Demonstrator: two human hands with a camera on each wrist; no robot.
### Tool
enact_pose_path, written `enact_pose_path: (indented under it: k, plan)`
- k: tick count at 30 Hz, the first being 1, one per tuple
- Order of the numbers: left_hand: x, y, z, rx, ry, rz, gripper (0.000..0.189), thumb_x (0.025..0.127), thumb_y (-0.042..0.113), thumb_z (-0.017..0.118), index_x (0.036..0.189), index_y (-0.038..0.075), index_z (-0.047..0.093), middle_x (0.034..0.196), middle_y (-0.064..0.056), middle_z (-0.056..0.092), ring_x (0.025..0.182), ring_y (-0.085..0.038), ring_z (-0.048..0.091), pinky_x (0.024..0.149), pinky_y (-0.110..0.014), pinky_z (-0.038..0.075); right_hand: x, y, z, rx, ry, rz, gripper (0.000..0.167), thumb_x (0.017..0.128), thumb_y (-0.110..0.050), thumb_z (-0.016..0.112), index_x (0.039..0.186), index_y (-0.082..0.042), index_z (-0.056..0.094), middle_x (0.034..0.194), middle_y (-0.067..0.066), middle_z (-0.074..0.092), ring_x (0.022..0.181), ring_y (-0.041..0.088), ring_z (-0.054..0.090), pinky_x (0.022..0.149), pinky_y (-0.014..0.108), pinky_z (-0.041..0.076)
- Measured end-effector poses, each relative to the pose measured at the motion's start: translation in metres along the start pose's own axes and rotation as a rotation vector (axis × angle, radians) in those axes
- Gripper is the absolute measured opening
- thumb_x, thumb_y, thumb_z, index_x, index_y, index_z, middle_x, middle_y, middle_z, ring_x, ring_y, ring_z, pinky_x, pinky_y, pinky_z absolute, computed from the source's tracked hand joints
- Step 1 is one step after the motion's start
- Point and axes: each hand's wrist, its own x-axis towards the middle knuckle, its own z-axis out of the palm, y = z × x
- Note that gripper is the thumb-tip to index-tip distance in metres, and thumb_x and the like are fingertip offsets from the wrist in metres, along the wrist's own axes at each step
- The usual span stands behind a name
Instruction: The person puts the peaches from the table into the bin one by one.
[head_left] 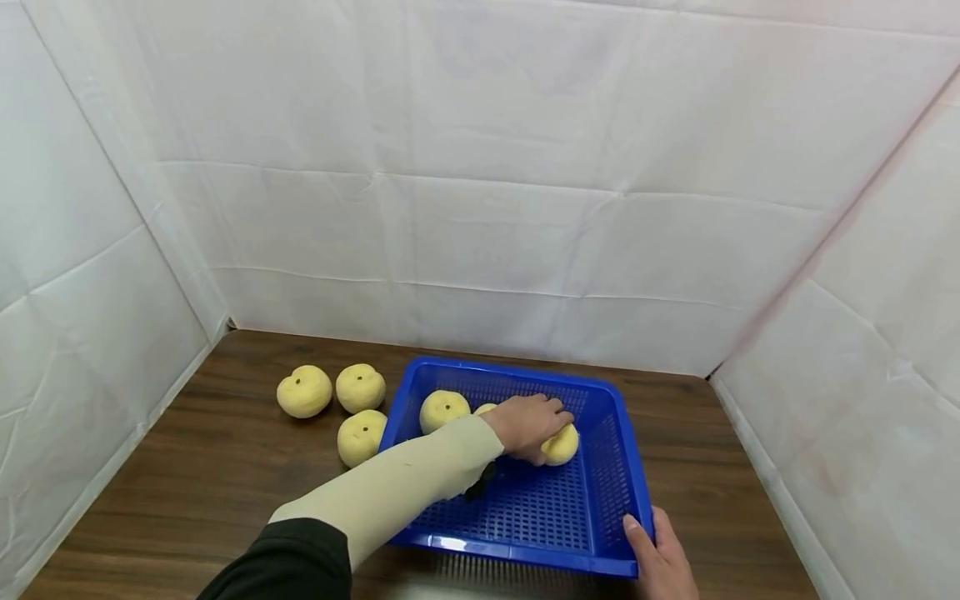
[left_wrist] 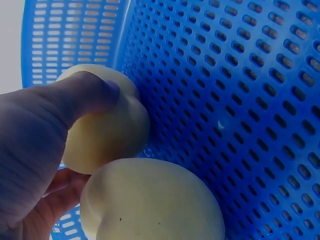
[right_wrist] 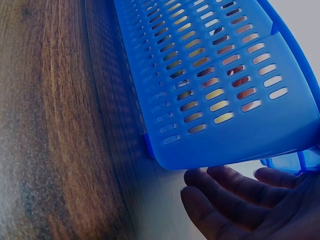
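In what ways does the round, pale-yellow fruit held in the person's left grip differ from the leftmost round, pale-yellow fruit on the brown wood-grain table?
The held fruit is inside the blue perforated plastic basket; the leftmost fruit sits on the table. The left grip partly hides the held fruit; the leftmost fruit shows whole, with a dark spot on top. Both are round and pale yellow.

My blue basket is glossy plastic. Yellow peaches look smooth, matt. Tabletop: wood-grain, low sheen. My black sleeve: matt cloth. White sheeting: creased.
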Motion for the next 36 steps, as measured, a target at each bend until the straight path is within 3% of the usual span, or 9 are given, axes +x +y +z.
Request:
enact_pose_path:
  k: [7,15,20,25,27,29,31,36]
  plan:
    - [0.0,0.001,-0.004,-0.038,-0.016,-0.017,0.067,0.095,0.044,0.075,0.152,0.021,0.05,0.144,0.001,0.057,0.129,-0.016,0.059,0.104,-0.03,0.053,0.0,0.002,-0.002,0.038,0.015,-0.033,0.047,0.112,-0.024,0.044,0.147,0.007,0.039,0.131,0.036,0.061,0.093,0.006,0.067,0.077,0.026,0.056]
    - [-0.013,-0.007,-0.024,-0.066,0.014,-0.015,0.065,0.098,0.047,0.07,0.155,0.024,0.048,0.152,0.0,0.053,0.139,-0.02,0.053,0.11,-0.034,0.051,-0.001,0.0,-0.006,0.013,0.014,-0.012,0.048,0.112,-0.024,0.044,0.148,0.007,0.038,0.131,0.036,0.062,0.092,0.006,0.066,0.077,0.024,0.055]
    - [-0.038,-0.037,-0.041,-0.098,0.106,-0.045,0.058,0.1,0.043,0.069,0.151,0.019,0.054,0.151,-0.003,0.056,0.14,-0.023,0.054,0.115,-0.039,0.048,0.0,0.0,-0.006,0.002,0.013,-0.012,0.049,0.112,-0.026,0.043,0.149,0.006,0.037,0.135,0.037,0.059,0.093,0.003,0.065,0.078,0.023,0.054]
    - [-0.076,-0.076,-0.052,-0.195,0.207,-0.173,0.054,0.099,0.034,0.071,0.146,0.011,0.058,0.143,-0.009,0.061,0.132,-0.027,0.059,0.111,-0.041,0.049,0.0,0.002,-0.007,0.004,0.016,-0.02,0.049,0.112,-0.025,0.043,0.148,0.007,0.037,0.134,0.038,0.059,0.092,0.001,0.064,0.078,0.023,0.054]
    - [-0.09,-0.086,-0.053,-0.206,0.235,-0.193,0.05,0.099,0.032,0.072,0.143,0.01,0.06,0.137,-0.01,0.063,0.125,-0.028,0.062,0.106,-0.042,0.051,-0.002,0.003,-0.008,0.004,0.024,-0.015,0.048,0.112,-0.025,0.043,0.148,0.007,0.038,0.133,0.037,0.06,0.091,0.001,0.064,0.078,0.023,0.054]
    - [-0.101,-0.087,-0.052,-0.227,0.234,-0.167,0.048,0.098,0.029,0.073,0.14,0.01,0.062,0.133,-0.01,0.064,0.12,-0.027,0.063,0.102,-0.041,0.053,-0.003,0.004,-0.009,-0.002,0.029,-0.006,0.048,0.112,-0.025,0.043,0.147,0.007,0.038,0.131,0.037,0.061,0.09,0.001,0.064,0.077,0.024,0.054]
    - [-0.107,-0.079,-0.051,-0.25,0.211,-0.1,0.045,0.096,0.025,0.076,0.137,0.011,0.065,0.132,-0.008,0.065,0.118,-0.025,0.064,0.1,-0.04,0.055,-0.003,0.004,-0.011,-0.012,0.034,-0.001,0.048,0.112,-0.025,0.043,0.146,0.008,0.038,0.13,0.037,0.062,0.091,0.004,0.065,0.076,0.024,0.054]
    - [-0.104,-0.039,-0.045,-0.197,0.069,0.117,0.05,0.089,0.023,0.083,0.136,0.024,0.068,0.135,0.001,0.064,0.121,-0.016,0.065,0.103,-0.033,0.055,0.002,0.002,-0.012,-0.045,0.032,0.005,0.049,0.112,-0.027,0.043,0.147,0.007,0.038,0.134,0.036,0.06,0.102,0.019,0.068,0.078,0.024,0.054]
